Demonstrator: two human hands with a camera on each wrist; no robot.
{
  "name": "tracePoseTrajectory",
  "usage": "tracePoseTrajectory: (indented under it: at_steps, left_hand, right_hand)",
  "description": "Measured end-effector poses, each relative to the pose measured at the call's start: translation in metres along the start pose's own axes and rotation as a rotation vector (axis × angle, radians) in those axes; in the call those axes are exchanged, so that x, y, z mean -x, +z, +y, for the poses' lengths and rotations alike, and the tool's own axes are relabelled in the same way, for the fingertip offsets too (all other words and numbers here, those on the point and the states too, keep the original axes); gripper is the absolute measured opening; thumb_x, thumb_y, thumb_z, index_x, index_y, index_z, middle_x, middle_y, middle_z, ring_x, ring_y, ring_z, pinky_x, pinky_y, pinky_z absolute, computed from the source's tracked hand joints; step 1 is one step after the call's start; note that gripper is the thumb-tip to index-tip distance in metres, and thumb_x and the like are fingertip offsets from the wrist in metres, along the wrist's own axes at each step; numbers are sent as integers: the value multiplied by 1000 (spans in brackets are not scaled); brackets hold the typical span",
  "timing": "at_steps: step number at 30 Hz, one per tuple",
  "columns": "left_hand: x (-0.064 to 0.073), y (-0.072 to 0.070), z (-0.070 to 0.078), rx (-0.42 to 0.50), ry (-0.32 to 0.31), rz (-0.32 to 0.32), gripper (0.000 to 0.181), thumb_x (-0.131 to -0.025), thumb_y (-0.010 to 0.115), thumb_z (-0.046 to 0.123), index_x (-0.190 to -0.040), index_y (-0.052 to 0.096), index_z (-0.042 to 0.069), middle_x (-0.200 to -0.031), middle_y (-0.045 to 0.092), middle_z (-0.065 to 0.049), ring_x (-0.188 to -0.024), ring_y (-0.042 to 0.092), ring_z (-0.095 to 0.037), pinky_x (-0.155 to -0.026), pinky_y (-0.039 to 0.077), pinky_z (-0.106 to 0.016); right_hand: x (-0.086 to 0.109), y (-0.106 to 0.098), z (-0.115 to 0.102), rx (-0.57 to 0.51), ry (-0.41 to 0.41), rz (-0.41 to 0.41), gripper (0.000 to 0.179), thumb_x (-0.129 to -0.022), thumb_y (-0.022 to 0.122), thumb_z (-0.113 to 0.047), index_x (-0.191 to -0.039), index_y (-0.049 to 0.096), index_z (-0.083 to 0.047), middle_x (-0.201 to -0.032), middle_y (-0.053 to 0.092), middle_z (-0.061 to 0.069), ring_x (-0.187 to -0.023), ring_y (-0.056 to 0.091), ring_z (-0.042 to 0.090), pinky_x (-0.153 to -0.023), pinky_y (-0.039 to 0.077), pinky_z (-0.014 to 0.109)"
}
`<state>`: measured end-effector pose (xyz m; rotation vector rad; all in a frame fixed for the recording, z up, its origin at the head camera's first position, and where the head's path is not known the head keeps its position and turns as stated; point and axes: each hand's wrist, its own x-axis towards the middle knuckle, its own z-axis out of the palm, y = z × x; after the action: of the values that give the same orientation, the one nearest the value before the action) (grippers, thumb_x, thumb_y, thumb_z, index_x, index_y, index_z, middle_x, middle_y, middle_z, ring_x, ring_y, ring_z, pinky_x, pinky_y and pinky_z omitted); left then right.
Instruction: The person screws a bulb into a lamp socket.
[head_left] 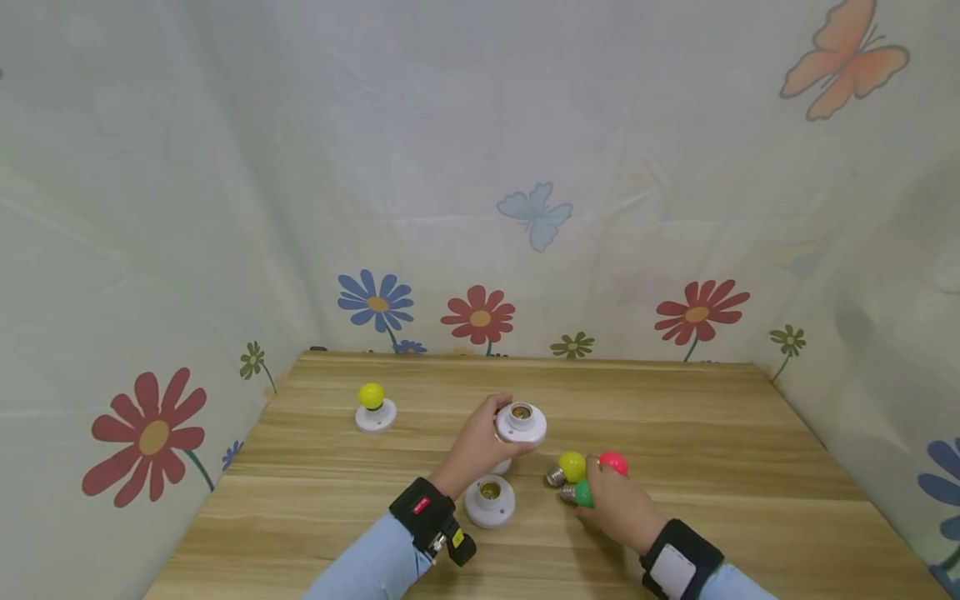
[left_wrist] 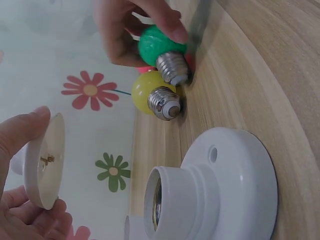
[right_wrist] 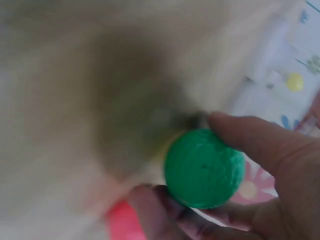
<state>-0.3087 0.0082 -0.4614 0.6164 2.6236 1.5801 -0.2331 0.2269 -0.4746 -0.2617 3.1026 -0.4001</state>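
Well in from the far edge of the worktop (head_left: 712, 433), the right hand (head_left: 622, 504) pinches the green bulb (head_left: 583, 493) beside a yellow bulb (head_left: 572, 467) and red bulb (head_left: 615, 463), which a nudge could roll; the left hand (head_left: 476, 446) grips a raised lampholder (head_left: 525, 432) by its rim, which might slip

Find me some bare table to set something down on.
The widest free patch of table lies right of the right hand, out to its right edge. Another lies left of the left hand, in front of the bulb-topped holder. Around the hands it's crowded: held holder, front holder, loose yellow bulb, green bulb and red bulb.
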Motion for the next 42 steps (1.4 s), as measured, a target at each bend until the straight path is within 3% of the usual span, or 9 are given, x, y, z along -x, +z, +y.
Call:
tracePoseTrajectory:
  at_steps: [6,10,14,17,20,25,31,42]
  left_hand:
    - [1,-1,-3,17,-14,12,84,-75,84,29,-142,40,3,-140,50,-12,-128,49,-27,-108,40,-45]
    - [1,0,-4,16,-11,6,84,-75,83,31,-142,40,5,-138,51,-12,-126,51,-26,-107,42,-44]
    - [1,0,-5,35,-10,-16,84,-76,83,31,-143,39,7,-137,51,-10,-125,52,-24,-107,42,-44]
    - [3,0,-5,42,-12,-26,84,-76,83,33,-143,38,9,-138,50,-8,-125,52,-23,-107,42,-45]
    - [3,0,-7,50,-5,-24,82,-77,82,34,-142,39,10,-136,51,-7,-124,52,-23,-106,43,-46]
    - [3,0,-6,78,24,-23,78,-78,81,33,-140,40,12,-135,50,-6,-123,52,-23,-105,44,-45]
    - [4,-1,-3,73,51,-12,75,-79,81,30,-139,41,13,-133,51,-6,-121,53,-22,-103,46,-44]
    - [3,0,-6,40,61,2,76,-79,80,30,-141,39,11,-133,51,-6,-120,54,-22,-103,46,-42]
  right_hand:
    - [-8,-59,-18,-170,-47,-10,39,-75,80,-9,-104,56,3,-90,58,12,-78,59,21,-68,56,39]
    - [-20,-99,-34,-286,-141,36,43,-81,76,-7,-115,53,4,-104,61,17,-89,62,27,-77,57,42]
    - [-35,-119,-48,-357,-257,193,52,-82,77,-12,-122,47,2,-114,61,21,-95,63,30,-81,57,42]
    - [-48,-118,-57,-410,-321,277,52,-83,77,-17,-123,48,-2,-115,62,18,-92,62,26,-77,58,39]
    - [-59,-109,-61,-439,-385,310,50,-84,76,-21,-125,53,-6,-115,63,12,-91,60,22,-75,57,39]
    - [-71,-90,-58,-443,-467,290,49,-83,76,-18,-128,58,-10,-121,62,9,-100,60,22,-80,57,39]
    - [-75,-73,-52,-463,-496,239,52,-81,77,-14,-129,59,-10,-127,60,12,-110,60,27,-85,57,43]
    - [-76,-60,-48,-511,-508,238,52,-81,77,-9,-129,59,-12,-127,59,15,-115,59,30,-87,55,48]
